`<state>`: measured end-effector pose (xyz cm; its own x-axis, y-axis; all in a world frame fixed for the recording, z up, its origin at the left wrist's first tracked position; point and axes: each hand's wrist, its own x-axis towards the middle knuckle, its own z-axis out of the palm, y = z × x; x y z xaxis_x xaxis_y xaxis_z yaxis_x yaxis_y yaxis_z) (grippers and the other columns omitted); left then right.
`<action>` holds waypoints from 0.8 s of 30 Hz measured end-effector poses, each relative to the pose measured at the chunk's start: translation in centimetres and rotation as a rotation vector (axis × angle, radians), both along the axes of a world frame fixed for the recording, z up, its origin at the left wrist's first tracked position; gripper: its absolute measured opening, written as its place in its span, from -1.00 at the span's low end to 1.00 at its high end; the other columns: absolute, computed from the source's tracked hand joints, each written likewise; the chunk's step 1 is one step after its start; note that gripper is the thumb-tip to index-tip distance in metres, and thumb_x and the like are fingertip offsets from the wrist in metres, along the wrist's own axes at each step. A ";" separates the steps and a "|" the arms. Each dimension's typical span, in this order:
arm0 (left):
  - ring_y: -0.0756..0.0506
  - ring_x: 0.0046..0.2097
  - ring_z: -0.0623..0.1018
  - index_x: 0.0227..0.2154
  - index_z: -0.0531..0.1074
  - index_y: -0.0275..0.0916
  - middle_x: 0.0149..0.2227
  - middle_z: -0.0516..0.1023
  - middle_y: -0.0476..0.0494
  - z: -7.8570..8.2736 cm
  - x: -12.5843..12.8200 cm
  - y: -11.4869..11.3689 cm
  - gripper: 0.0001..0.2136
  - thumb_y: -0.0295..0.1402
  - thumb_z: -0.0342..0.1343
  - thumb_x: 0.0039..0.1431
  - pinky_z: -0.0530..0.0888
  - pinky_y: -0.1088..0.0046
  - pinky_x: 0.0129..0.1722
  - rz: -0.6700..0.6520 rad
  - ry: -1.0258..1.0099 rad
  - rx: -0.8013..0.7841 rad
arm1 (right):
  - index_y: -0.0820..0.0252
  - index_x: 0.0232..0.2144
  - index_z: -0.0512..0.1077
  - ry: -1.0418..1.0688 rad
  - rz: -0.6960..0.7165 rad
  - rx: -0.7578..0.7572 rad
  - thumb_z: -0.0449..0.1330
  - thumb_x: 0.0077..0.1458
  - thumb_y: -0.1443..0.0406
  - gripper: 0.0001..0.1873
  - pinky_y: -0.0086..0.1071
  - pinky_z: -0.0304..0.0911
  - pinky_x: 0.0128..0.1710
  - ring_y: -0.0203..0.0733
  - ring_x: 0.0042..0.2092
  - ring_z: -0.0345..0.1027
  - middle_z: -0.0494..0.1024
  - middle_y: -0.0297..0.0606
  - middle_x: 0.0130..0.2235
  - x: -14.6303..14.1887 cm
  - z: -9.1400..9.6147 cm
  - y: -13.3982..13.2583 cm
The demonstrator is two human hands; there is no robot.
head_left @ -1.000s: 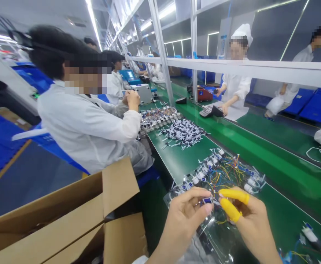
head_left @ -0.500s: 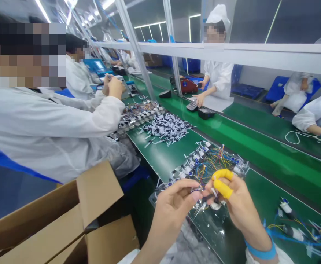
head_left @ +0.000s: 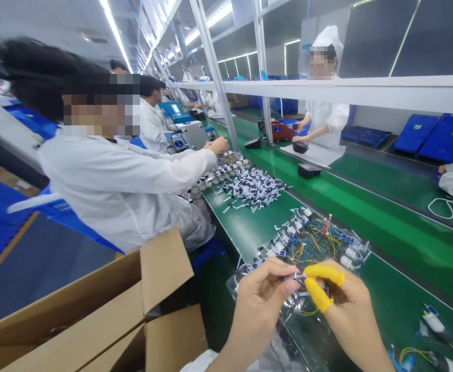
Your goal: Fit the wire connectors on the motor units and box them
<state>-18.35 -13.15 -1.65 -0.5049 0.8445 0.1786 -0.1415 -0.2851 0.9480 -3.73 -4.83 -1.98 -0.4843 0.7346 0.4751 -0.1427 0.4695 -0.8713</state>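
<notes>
My left hand (head_left: 261, 302) pinches a small wired part (head_left: 299, 277) between thumb and forefinger. My right hand (head_left: 345, 299), with yellow finger cots on its thumb and forefinger, grips the other side of the same part, so the fingertips of both hands nearly meet. Fingers cover most of the part; its exact kind cannot be made out. Just beyond the hands lies a clear plastic tray (head_left: 232, 285) of white cylindrical parts (head_left: 352, 253) with coloured wires (head_left: 319, 235). Similar wired pieces (head_left: 435, 321) lie on the green bench at the lower right.
A pile of white and black strips (head_left: 255, 187) lies on the green bench (head_left: 238, 227). An open cardboard box (head_left: 166, 268) stands at lower left. A co-worker in a white coat (head_left: 114, 196) sits at left; another person (head_left: 325, 116) stands across the belt (head_left: 343, 199). A metal post (head_left: 216, 77) rises behind.
The view has swung left, so the scene sits further right. My right yellow-covered fingertips have come in to pinch the part beside my left fingertips. The co-worker at left has reached forward.
</notes>
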 end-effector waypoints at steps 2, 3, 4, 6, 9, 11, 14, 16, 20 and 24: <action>-0.02 -0.29 0.59 -0.36 0.70 -0.20 -0.34 0.60 -0.11 -0.1 0.0 0.0 -0.91 -0.34 0.46 0.10 0.56 0.62 -0.29 0.004 0.001 0.009 | 0.03 -0.18 0.67 -0.004 -0.005 0.026 0.33 0.21 0.41 -0.81 -0.43 0.23 -0.45 -0.25 -0.42 0.35 0.53 -0.35 -0.38 -0.1 0.1 0.0; -0.02 -0.29 0.59 -0.36 0.70 -0.20 -0.34 0.60 -0.11 -0.1 -0.1 0.0 -0.91 -0.34 0.46 0.10 0.56 0.62 -0.29 0.004 0.004 0.013 | 0.04 -0.18 0.67 -0.006 -0.006 0.033 0.33 0.22 0.41 -0.81 -0.43 0.23 -0.46 -0.25 -0.42 0.34 0.52 -0.35 -0.39 -0.1 0.2 0.0; -0.02 -0.29 0.58 -0.36 0.70 -0.20 -0.34 0.60 -0.11 -0.2 -0.1 0.1 -0.91 -0.34 0.46 0.11 0.56 0.62 -0.29 0.005 0.008 0.016 | 0.04 -0.19 0.67 -0.006 -0.006 0.037 0.33 0.22 0.41 -0.82 -0.43 0.23 -0.46 -0.25 -0.43 0.34 0.52 -0.35 -0.39 -0.1 0.2 0.0; -0.02 -0.30 0.58 -0.35 0.70 -0.20 -0.34 0.60 -0.11 -0.2 -0.1 0.1 -0.92 -0.35 0.45 0.12 0.56 0.62 -0.29 0.008 0.009 0.027 | 0.05 -0.19 0.67 -0.004 -0.004 0.045 0.34 0.22 0.40 -0.84 -0.44 0.23 -0.46 -0.25 -0.42 0.34 0.51 -0.35 -0.40 -0.1 0.3 0.0; 0.00 -0.30 0.57 -0.35 0.70 -0.18 -0.34 0.59 -0.10 -0.3 0.0 0.2 -0.94 -0.37 0.45 0.12 0.55 0.64 -0.29 0.002 -0.006 0.050 | 0.05 -0.21 0.66 -0.009 0.001 0.060 0.33 0.23 0.41 -0.84 -0.45 0.24 -0.44 -0.27 -0.41 0.35 0.51 -0.36 -0.39 -0.1 0.3 -0.1; 0.01 -0.29 0.57 -0.35 0.70 -0.18 -0.34 0.59 -0.09 -0.4 0.0 0.2 -0.94 -0.38 0.45 0.12 0.55 0.65 -0.29 -0.010 -0.020 0.062 | 0.05 -0.22 0.66 -0.012 0.002 0.064 0.33 0.23 0.42 -0.84 -0.46 0.23 -0.43 -0.28 -0.41 0.34 0.52 -0.37 -0.38 -0.1 0.2 -0.2; 0.01 -0.29 0.57 -0.36 0.70 -0.17 -0.34 0.58 -0.08 -0.6 0.2 0.2 -0.96 -0.40 0.45 0.13 0.55 0.65 -0.28 -0.029 -0.033 0.068 | 0.03 -0.22 0.65 -0.009 -0.009 0.056 0.33 0.21 0.43 -0.81 -0.46 0.21 -0.45 -0.28 -0.42 0.32 0.50 -0.39 -0.39 -0.1 0.0 -0.3; 0.01 -0.29 0.57 -0.37 0.70 -0.18 -0.34 0.57 -0.08 -0.7 0.3 0.2 -0.96 -0.40 0.45 0.13 0.55 0.64 -0.29 -0.037 -0.042 0.073 | 0.02 -0.22 0.64 -0.017 -0.013 0.044 0.32 0.21 0.44 -0.80 -0.46 0.21 -0.45 -0.28 -0.42 0.31 0.50 -0.40 -0.40 -0.2 0.0 -0.3; 0.01 -0.29 0.57 -0.37 0.70 -0.18 -0.34 0.57 -0.08 -0.9 0.4 0.3 -0.95 -0.38 0.45 0.13 0.55 0.64 -0.31 -0.048 -0.079 0.093 | -0.01 -0.23 0.64 -0.013 -0.008 0.000 0.32 0.21 0.43 -0.81 -0.50 0.22 -0.44 -0.30 -0.42 0.31 0.48 -0.42 -0.40 -0.4 -0.1 -0.5; 0.03 -0.31 0.58 -0.37 0.71 -0.18 -0.34 0.57 -0.06 -1.0 0.3 0.5 -0.95 -0.38 0.46 0.12 0.55 0.65 -0.32 -0.076 -0.136 0.116 | -0.02 -0.25 0.64 0.009 0.005 -0.071 0.33 0.21 0.41 -0.82 -0.53 0.23 -0.44 -0.32 -0.42 0.30 0.45 -0.44 -0.43 -0.6 -0.1 -0.5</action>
<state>-18.01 -12.61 -2.68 -0.4662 0.8590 0.2114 -0.2914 -0.3748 0.8801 -4.29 -5.33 -2.09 -0.4838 0.7646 0.4258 -0.1524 0.4055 -0.9013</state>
